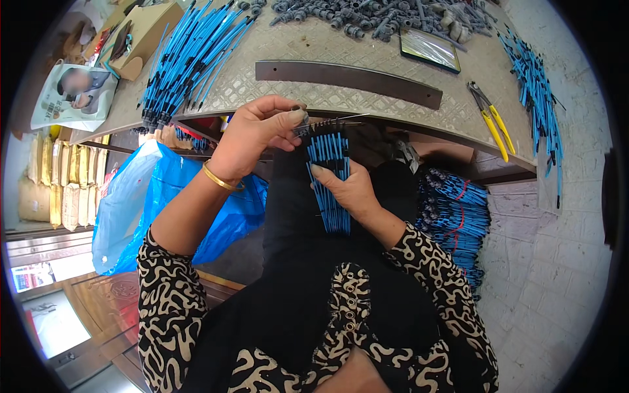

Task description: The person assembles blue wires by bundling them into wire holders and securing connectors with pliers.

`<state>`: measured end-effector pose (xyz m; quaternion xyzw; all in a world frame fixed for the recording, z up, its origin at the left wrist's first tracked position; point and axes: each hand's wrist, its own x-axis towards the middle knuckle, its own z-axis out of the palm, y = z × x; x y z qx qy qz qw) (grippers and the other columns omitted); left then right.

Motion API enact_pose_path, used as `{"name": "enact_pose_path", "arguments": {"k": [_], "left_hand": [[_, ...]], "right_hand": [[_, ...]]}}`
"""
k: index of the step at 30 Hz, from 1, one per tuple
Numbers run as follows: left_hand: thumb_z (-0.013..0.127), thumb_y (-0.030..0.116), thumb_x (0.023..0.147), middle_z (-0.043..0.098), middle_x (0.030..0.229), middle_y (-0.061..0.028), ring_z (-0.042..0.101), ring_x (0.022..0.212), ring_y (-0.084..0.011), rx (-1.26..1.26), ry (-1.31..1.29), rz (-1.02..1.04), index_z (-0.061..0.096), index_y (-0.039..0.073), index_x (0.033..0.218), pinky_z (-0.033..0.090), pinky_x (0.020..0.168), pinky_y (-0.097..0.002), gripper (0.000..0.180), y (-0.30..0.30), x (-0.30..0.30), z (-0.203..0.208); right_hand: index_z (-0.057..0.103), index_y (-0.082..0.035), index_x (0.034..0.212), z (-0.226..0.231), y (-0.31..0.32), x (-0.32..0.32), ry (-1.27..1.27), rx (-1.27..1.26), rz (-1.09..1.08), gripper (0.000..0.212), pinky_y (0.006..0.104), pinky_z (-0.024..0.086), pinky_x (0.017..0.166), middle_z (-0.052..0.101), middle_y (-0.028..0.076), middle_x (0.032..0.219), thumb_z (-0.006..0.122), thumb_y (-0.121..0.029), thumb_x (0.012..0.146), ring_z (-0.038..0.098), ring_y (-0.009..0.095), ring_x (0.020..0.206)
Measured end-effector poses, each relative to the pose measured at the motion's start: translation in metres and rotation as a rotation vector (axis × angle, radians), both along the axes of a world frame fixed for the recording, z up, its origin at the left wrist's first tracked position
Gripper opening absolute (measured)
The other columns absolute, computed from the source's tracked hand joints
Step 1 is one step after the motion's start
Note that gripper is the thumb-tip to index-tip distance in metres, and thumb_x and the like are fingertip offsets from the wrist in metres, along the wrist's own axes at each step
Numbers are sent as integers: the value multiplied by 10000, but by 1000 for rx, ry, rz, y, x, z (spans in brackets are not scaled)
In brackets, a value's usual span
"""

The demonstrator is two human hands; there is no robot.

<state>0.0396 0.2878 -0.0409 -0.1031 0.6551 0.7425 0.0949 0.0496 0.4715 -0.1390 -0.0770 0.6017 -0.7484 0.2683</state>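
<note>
My right hand point(357, 191) is closed round a flat bundle of thin blue rods point(333, 211) with black sleeves, held upright over my lap with the thumb across its front. A thin metal wire point(354, 117) lies crosswise at the bundle's black upper ends. Just left of those ends, my left hand point(262, 131) is closed in a pinch on a small grey part point(301, 130), its thumb and forefinger pressed together. The fingers partly hide that part, so its exact kind is unclear. A gold bangle point(219, 178) circles my left wrist.
The table point(236, 82) carries loose blue rods point(190, 56), a dark metal strip point(347, 76), grey plastic fittings point(373, 13), a shallow tray point(429, 49) and yellow-handled pliers point(491, 121). Below are a blue plastic bag point(177, 203) and tied bundles of blue rods point(453, 209).
</note>
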Motion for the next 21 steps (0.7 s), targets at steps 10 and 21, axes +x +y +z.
{"name": "enact_pose_path", "arguments": {"k": [10, 21], "left_hand": [[625, 12, 777, 624, 889, -50, 588, 709, -91, -208, 142, -39, 555, 24, 1076, 474, 610, -198, 307, 11, 9, 3], [602, 8, 788, 605, 805, -29, 576, 676, -83, -83, 112, -125, 566, 25, 1073, 460, 600, -197, 288, 8, 4, -2]], "right_hand": [[576, -30, 903, -1, 0, 2, 59, -2, 11, 259, 207, 472, 579, 602, 22, 745, 659, -260, 818, 577, 80, 650], [593, -31, 889, 9, 12, -11, 76, -3, 66, 378, 195, 444, 594, 584, 2, 725, 613, -404, 829, 545, 61, 668]]}}
